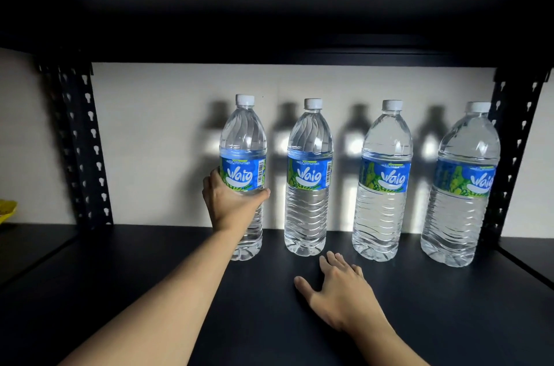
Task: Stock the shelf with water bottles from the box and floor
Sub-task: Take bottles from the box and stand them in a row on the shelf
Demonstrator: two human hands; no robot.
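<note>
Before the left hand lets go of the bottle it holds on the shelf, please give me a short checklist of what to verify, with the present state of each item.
1. The leftmost bottle stands upright: ok, with its white cap on top.
2. Its base rests fully on the shelf board: cannot tell, the wrist hides part of the base.
3. Grip of the left hand: ok, fingers wrapped around the bottle just below its label.
4. Gap to the second bottle: ok, the two stand apart, not touching.
5. The right hand is out of the way: ok, open and flat on the board in front of the row.
6. Room for more bottles: ok, bare board lies left of the held bottle.
</note>
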